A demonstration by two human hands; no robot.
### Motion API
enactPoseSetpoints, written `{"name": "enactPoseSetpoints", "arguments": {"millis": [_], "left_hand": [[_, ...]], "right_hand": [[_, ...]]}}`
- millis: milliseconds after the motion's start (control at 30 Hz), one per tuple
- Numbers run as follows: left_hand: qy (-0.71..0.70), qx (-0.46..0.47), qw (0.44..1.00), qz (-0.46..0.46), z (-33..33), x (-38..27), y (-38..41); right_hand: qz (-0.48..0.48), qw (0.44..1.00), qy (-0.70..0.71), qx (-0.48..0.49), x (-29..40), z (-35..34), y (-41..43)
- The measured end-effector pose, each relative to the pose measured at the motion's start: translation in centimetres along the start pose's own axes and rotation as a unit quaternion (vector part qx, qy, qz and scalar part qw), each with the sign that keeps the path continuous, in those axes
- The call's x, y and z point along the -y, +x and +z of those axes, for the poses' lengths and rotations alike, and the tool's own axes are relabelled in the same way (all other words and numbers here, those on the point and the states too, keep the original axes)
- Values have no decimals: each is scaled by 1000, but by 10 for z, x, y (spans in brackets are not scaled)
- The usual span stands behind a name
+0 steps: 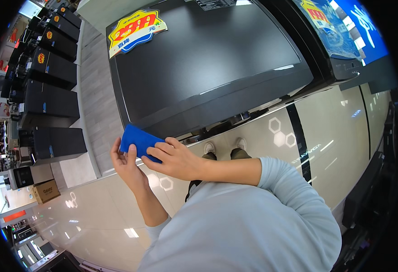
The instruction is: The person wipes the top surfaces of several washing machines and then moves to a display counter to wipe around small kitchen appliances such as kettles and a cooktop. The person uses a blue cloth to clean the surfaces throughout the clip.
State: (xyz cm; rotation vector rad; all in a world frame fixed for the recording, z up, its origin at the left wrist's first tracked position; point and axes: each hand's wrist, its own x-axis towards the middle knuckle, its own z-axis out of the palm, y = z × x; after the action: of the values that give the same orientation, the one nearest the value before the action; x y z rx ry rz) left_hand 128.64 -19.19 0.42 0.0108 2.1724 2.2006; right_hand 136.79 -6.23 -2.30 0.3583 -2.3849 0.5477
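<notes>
A folded blue cloth [139, 140] is held between my two hands, just off the near left corner of a dark washing-machine-like appliance [192, 68]. My left hand [129, 163] grips the cloth's left end, with the thumb on top and the fingers behind it. My right hand [175, 159] lies over the cloth's right end, its fingers curled on the surface. A yellow, red and blue price sign [136, 30] rests on the appliance's top at the far left. Whether the cloth touches the appliance's edge, I cannot tell.
Right of the dark appliance stands another black appliance [345, 69] with a plastic-covered top. Several dark boxy appliances [54, 102] line a shelf at the left. A cardboard box [46, 191] sits at the lower left. Glossy tiled floor [110, 210] lies around my feet.
</notes>
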Motion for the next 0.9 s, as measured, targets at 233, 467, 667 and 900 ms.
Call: {"name": "enactPoseSetpoints", "arguments": {"millis": [233,467,667,900], "left_hand": [[-33,-1,999,8,7,29,-50],[-10,79,993,86,81,51,-85],[28,126,986,101,157,27,-124],[142,172,956,193,242,19,-168]], "right_hand": [[-23,1000,-11,0,-17,-18,-41],[50,996,-67,9,-48,-78,-96],[131,988,-67,-48,-64,-132,-135],[196,973,-82,-88,-114,-183,-186]]}}
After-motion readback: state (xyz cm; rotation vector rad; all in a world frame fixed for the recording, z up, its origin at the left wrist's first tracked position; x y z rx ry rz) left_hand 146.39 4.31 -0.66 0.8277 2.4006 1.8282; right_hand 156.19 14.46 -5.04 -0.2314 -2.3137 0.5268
